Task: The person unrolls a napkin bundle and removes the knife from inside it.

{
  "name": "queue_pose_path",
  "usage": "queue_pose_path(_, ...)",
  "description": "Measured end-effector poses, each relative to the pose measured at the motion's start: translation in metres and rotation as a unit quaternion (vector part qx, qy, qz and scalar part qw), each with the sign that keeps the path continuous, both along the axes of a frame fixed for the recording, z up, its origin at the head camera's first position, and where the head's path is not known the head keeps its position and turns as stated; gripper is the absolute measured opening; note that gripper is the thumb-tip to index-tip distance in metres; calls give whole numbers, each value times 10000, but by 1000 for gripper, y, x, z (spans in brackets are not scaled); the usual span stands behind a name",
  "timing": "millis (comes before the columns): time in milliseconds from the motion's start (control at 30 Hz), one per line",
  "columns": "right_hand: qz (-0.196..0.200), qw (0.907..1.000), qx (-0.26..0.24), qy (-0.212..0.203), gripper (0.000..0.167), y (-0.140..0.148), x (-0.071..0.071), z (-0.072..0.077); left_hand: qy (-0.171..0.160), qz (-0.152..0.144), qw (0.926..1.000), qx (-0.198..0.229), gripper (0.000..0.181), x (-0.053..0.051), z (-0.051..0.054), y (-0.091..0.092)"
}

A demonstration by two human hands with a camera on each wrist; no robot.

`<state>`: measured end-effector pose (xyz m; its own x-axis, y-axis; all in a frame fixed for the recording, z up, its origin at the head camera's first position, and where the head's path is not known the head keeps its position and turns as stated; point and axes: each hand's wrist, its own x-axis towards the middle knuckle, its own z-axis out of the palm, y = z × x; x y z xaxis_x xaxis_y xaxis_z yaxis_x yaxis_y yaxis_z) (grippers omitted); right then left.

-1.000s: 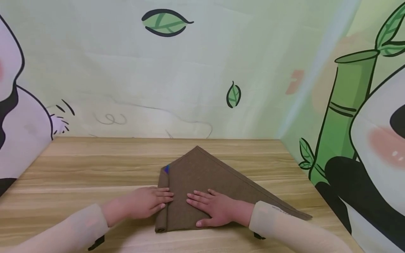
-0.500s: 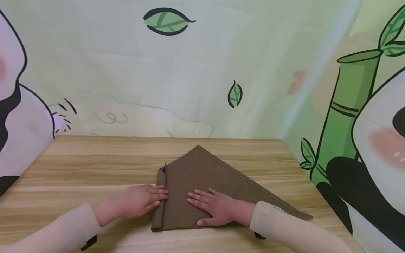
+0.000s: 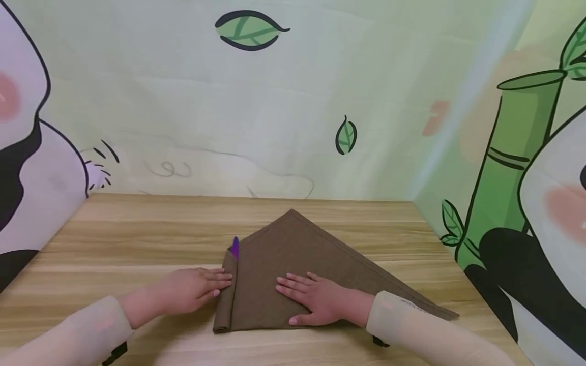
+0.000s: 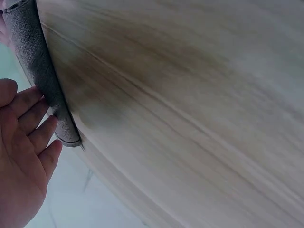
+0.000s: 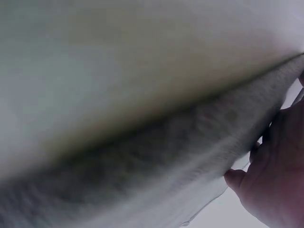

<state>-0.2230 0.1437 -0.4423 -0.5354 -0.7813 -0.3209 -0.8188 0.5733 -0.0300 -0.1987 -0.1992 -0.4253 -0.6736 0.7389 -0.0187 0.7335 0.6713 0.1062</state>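
A brown cloth (image 3: 284,264) lies folded to a point at the far side, with a long corner to the right. Its left edge is a narrow roll (image 3: 224,310), and a small purple piece (image 3: 235,248) sticks out at the roll's far end. My left hand (image 3: 194,290) rests its extended fingertips on the roll from the left. In the left wrist view, the fingers (image 4: 42,135) touch the roll's side. My right hand (image 3: 316,300) lies flat on the cloth's middle, fingers spread. The right wrist view shows the cloth's near edge (image 5: 190,137) blurred, with part of that hand.
The wooden table (image 3: 137,229) carries the cloth. A backdrop (image 3: 274,101) with painted leaves, bamboo and pandas stands along the table's far edge and both sides. Pale sleeves (image 3: 87,325) cover both forearms.
My left hand and the roll have moved left, and more flat cloth shows beside it. The purple piece sticks out further. My right hand stays at the same place on the cloth.
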Motion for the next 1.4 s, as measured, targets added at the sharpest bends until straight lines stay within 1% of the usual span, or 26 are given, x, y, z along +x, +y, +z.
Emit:
queue_pose_path(133,-21,10000,48,-4,75,0,-1,6,15,-51,10000,-44,40,-1,3,0)
queue_pose_path(233,9,10000,18,-20,77,-2,-3,10,123,-127,9998,-34,41,-2,7,1)
queue_pose_path(333,27,9999,-61,-84,77,-7,-3,13,204,-253,9995,-11,41,-3,12,7)
queue_pose_path(433,30,9998,-106,-162,76,-14,-3,15,53,-406,9991,-56,41,-3,15,15)
queue_pose_path(500,56,9998,-90,-188,75,-21,-3,15,-92,-511,9985,-143,42,-2,15,21)
queue_pose_path(567,92,9998,-33,-192,74,-26,-4,13,-245,-554,9978,-253,42,-2,13,25)
queue_pose_path(667,120,9997,99,-213,73,-32,-4,10,-206,-623,9973,-327,41,-1,7,28)
queue_pose_path(800,103,9994,239,-226,73,-37,-4,8,86,-710,9971,-277,40,1,-1,26)
queue_pose_path(933,91,9993,305,-214,72,-39,-2,9,171,-684,9973,-207,40,3,-5,22)
queue_pose_path(1167,55,9992,322,-209,72,-38,1,11,127,-551,9982,-207,39,3,-9,19)
queue_pose_path(1300,17,9993,294,-245,72,-35,0,11,200,-522,9981,-269,38,3,-9,17)
queue_pose_path(1400,4,9992,262,-287,71,-34,0,10,346,-570,9975,-253,36,4,-9,15)
